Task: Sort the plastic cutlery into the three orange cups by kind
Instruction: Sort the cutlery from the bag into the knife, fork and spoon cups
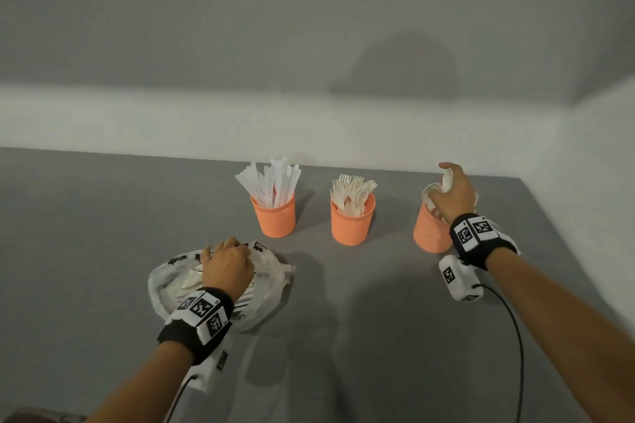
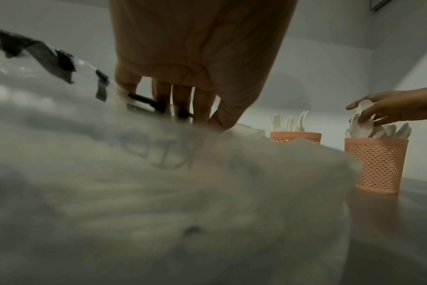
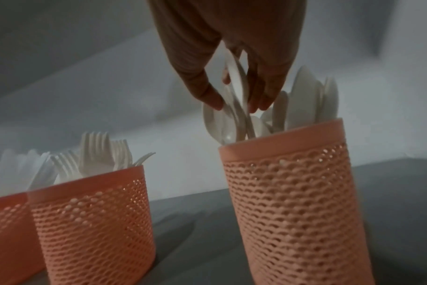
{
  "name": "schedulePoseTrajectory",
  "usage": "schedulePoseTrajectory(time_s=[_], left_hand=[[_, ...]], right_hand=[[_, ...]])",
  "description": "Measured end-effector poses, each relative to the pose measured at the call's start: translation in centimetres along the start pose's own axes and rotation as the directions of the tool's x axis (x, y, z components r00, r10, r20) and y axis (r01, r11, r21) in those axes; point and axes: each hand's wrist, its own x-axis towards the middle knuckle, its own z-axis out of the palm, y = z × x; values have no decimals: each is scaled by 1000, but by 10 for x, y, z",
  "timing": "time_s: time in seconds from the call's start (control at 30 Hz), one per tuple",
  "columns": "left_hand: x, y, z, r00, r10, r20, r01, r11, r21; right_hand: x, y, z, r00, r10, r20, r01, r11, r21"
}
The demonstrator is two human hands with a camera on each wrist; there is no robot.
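Cutlery is mostly sorted, I judge: knives stand in the left cup point(image 1: 274, 216), forks in the middle cup point(image 1: 353, 225), spoons in the right cup point(image 1: 429, 233). My right hand point(image 1: 453, 192) pinches a small bunch of spoons point(image 3: 235, 96), their handles already inside that cup's rim. My left hand point(image 1: 227, 266) rests on the plastic bag point(image 1: 165, 280) near me, fingers curled into it; whether they grip a piece I cannot tell. More white cutlery shows through the bag, so some sorting remains.
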Motion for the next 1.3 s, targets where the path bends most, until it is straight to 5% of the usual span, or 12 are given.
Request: schedulePoseTrajectory(time_s=[0.23,0.47,0.73,0.87,1.03,1.17,1.3], left_hand=[[0,1,0,1000,-2,15,1,1000,24],[3,1,3,999,10,32,-11,999,33],[5,-2,6,998,44,43,-46,998,52],[5,-1,4,995,60,76,-63,998,32],[1,-8,-11,990,94,103,-91,995,-33],[-7,-27,-27,999,42,18,-41,997,-69],[-19,-51,-39,997,-72,-27,71,996,-55]], right_hand=[[1,-6,7,993,-112,43,119,954,-274],[4,9,20,967,-35,251,198,720,-665],[7,-2,17,959,141,246,84,688,-721],[-10,-34,26,982,-83,170,168,796,-581],[-72,-88,69,820,-456,347,531,831,-163],[-141,-122,106,652,-526,546,549,824,139],[-199,-139,143,465,-562,684,599,768,225]])
